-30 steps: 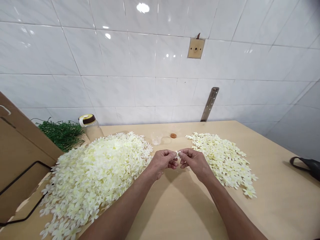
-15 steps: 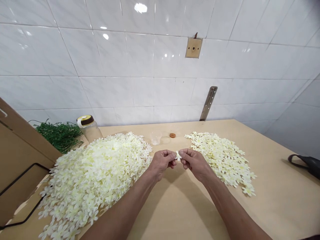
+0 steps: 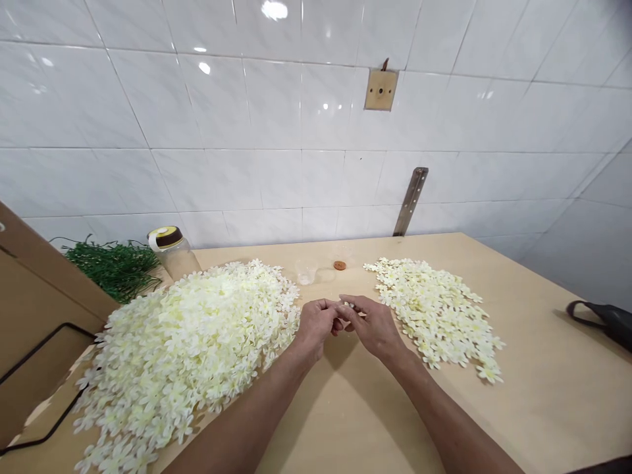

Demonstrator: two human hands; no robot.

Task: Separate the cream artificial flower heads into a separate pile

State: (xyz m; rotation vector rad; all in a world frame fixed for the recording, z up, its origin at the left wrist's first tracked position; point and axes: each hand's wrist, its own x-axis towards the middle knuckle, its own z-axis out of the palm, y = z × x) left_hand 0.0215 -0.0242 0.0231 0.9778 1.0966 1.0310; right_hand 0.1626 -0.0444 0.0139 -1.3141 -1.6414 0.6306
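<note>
My left hand and my right hand meet above the table, fingertips pinched together. Between them is a small white artificial flower, mostly covered by the fingers. To the left of my left hand lies a large heap of white and pale yellow artificial flowers. A smaller, flatter spread of the same flowers lies just right of my right hand. Beyond the hands sit a small clear cup and a small orange-brown round piece.
A bottle with a brown and yellow lid stands behind the large heap, beside green artificial stems. A cardboard box borders the left side. A black strap-like object lies at the right. The tiled wall closes off the back.
The right fingers have moved left over the left fingertips, so the flower that showed plainly between the hands is now mostly hidden. The view has shifted slightly.
</note>
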